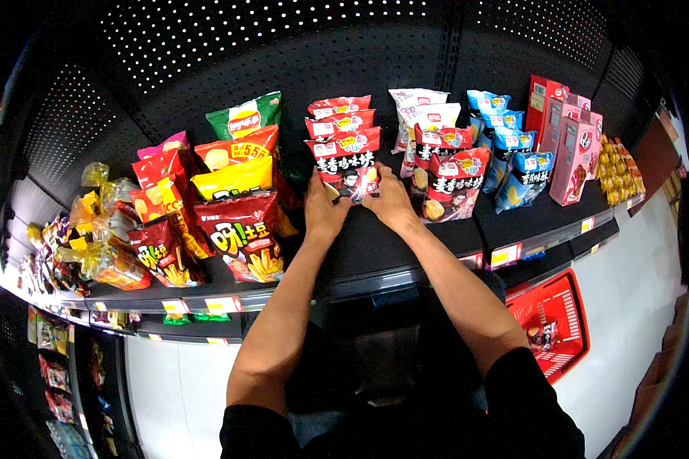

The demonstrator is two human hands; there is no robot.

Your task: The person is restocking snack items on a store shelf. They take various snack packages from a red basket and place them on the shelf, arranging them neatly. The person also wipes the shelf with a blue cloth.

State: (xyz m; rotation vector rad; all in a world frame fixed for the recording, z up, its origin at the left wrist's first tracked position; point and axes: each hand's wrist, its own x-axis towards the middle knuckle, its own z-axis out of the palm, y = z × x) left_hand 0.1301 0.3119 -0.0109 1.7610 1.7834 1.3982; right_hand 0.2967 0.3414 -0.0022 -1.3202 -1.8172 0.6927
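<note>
Both hands are at the front red and black snack bag (349, 163), which stands upright on a black shelf (373, 246). My left hand (323, 209) holds its lower left side, and my right hand (393, 201) holds its lower right side. Directly behind it stand similar red bags (340, 124) in a row. To the right of my right hand, more bags of the same kind (455, 185) stand in front of white snack bags (430, 117). A dark red bag of potato snacks (244, 238) is left of my left hand.
Blue snack bags (522, 181) and pink boxes (571, 160) stand to the right. Yellow, orange and green chip bags (244, 117) fill the left. Price tags line the shelf's front edge (344, 285). A red shopping basket (580, 321) with a bag inside is below right.
</note>
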